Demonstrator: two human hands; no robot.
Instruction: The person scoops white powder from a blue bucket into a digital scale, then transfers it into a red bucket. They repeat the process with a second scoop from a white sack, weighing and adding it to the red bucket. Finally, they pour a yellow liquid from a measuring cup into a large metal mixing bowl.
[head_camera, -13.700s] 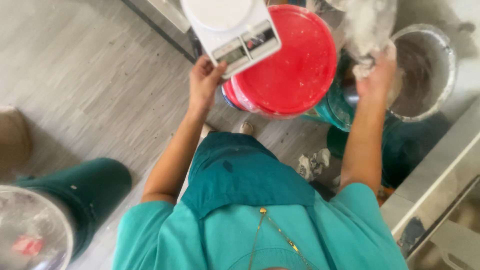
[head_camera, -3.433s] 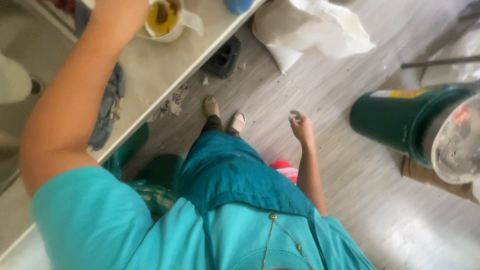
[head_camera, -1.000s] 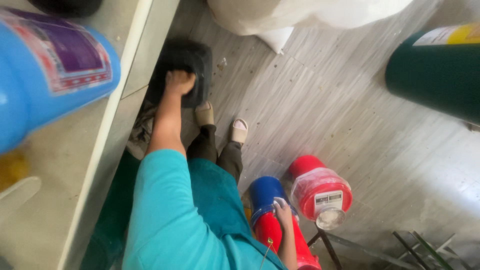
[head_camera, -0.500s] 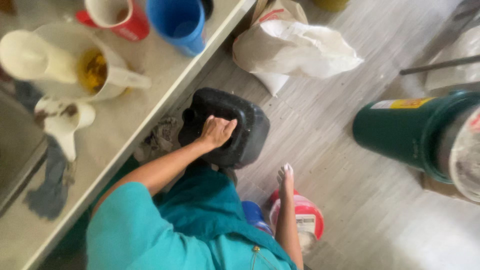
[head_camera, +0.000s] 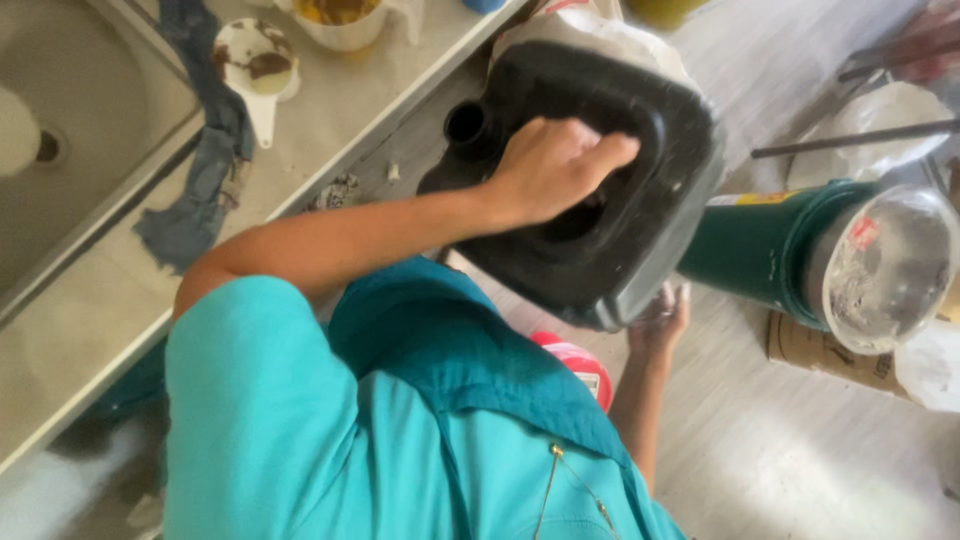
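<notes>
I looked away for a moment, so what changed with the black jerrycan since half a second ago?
The left hand has lifted the black jerrycan off the floor by its handle, up beside the counter. The right hand stays low beneath it.

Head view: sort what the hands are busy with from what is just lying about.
In hand:
left hand gripping the black jerrycan by its handle
right hand under the jerrycan

Lying about:
green drum
blue cloth
white scoop
sink
</notes>
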